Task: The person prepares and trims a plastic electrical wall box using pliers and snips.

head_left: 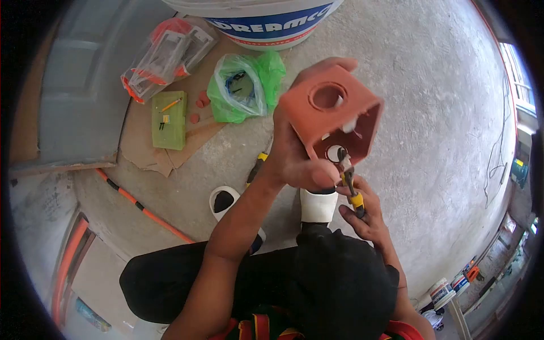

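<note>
My left hand (286, 150) is closed round an orange plastic electrical junction box (303, 110), tilted with its open side toward the lower right. A round hole shows in its upper face, and another round opening in a far wall lets light through. My right hand (371, 212) grips pliers (356, 198) with yellow-and-black handles. Their jaws reach up to the box's lower edge, beside the round opening, with my left thumb close by. Both hands are held above the floor, in front of my knees.
Past my hands stands a white paint bucket (272, 25). A green plastic bag (272, 73), a yellow-green case (170, 133) and a clear orange-trimmed container (164, 54) lie to the left. Another yellow-and-black tool (258, 169) and an orange conduit (147, 208) are on the floor.
</note>
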Demonstrator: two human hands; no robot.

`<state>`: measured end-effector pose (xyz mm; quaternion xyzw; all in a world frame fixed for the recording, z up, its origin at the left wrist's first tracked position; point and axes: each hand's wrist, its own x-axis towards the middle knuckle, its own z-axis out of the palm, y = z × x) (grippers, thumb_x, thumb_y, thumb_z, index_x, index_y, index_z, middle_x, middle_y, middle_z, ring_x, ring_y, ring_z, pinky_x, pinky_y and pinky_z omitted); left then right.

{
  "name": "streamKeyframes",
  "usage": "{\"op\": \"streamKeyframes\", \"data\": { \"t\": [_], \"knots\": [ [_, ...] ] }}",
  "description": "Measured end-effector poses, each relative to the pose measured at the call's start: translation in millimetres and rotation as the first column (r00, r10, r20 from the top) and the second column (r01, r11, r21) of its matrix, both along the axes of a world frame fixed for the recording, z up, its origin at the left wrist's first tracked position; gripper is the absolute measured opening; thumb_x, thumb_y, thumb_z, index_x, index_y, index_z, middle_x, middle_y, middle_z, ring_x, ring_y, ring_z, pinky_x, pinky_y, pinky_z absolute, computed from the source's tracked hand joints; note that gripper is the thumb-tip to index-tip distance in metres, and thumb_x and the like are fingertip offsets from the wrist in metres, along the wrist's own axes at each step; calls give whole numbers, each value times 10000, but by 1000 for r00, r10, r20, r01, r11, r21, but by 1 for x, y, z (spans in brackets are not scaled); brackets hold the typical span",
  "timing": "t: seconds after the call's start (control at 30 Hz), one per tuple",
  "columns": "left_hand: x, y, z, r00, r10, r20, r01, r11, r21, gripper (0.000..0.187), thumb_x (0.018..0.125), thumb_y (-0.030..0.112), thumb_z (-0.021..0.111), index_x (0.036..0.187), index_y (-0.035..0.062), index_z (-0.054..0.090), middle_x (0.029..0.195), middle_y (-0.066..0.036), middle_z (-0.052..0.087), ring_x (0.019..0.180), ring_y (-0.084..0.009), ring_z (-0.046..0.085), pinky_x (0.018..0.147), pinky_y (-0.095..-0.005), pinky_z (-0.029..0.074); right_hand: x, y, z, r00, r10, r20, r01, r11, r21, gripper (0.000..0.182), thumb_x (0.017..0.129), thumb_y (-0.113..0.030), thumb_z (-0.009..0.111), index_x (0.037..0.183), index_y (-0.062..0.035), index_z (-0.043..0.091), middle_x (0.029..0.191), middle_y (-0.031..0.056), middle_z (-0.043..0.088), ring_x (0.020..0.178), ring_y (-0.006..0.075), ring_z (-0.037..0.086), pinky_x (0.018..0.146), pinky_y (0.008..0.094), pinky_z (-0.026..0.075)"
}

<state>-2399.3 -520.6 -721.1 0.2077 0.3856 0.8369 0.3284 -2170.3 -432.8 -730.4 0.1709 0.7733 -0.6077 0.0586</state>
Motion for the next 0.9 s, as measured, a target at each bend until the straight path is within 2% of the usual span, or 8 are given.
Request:
{"op": "streamKeyframes", "data": {
  "t": [0.2,0.3,0.33,0.5,0.57,0.67,0.83,0.9],
  "knots": [
    [-13,0,-13,983,-183,1,182,978,102,1517,396,704,879,1534,-21,185,1139,-204,626,1022,-296,686,861,-375,608,-9,12,20,999,27,41,-20,984,-179,444,822,-118,675,1260,-65,624,1403,191,519,1303,373,512,1090,480,381],
    [-12,4,-16,981,-192,25,178,944,277,1544,356,675,890,1538,-22,184,1145,-219,618,1038,-315,680,856,-380,611,-9,13,22,998,48,42,-37,970,-241,467,827,-142,684,1284,-73,620,1421,188,509,1324,372,496,1110,491,360],
    [-18,13,-32,974,-219,-56,222,888,402,1544,355,682,886,1539,-21,187,1148,-223,616,1045,-318,677,856,-382,611,-10,13,21,997,60,38,-49,968,-247,475,830,-152,686,1294,-75,617,1424,190,506,1330,374,490,1118,493,351],
    [-21,3,-25,971,-224,-84,239,927,289,1572,335,701,880,1544,-17,177,1158,-231,610,1063,-320,670,858,-377,609,-17,10,23,995,87,42,-74,966,-247,501,824,-174,689,1307,-61,619,1435,188,505,1338,375,480,1135,488,328],
    [-29,12,-28,947,-261,-188,318,848,425,1583,327,701,881,1543,-22,172,1155,-228,611,1063,-320,669,861,-375,607,-19,8,25,996,78,36,-67,971,-228,489,809,-155,694,1279,-35,637,1396,191,543,1286,363,530,1098,460,369],
    [-22,7,-20,952,-264,-156,305,854,421,1593,320,699,885,1542,-27,165,1150,-224,611,1064,-319,668,865,-372,605,-18,11,23,989,133,66,-108,950,-294,524,823,-173,685,1330,-66,607,1500,179,451,1411,392,401,1179,514,266],
    [-31,9,-41,932,-269,-242,355,809,468,1591,328,684,894,1547,-19,152,1164,-219,603,1059,-313,666,876,-369,601,-21,10,26,987,153,41,-136,952,-274,537,835,-187,683,1350,-65,592,1504,185,445,1416,397,392,1183,517,256],
    [-28,4,-33,945,-260,-197,316,878,360,1584,338,673,901,1549,-14,146,1173,-217,599,1060,-307,664,884,-368,598,-21,10,28,987,156,37,-142,955,-259,543,841,-197,683,1359,-67,585,1506,188,441,1417,399,390,1184,517,255]
  ]
}}
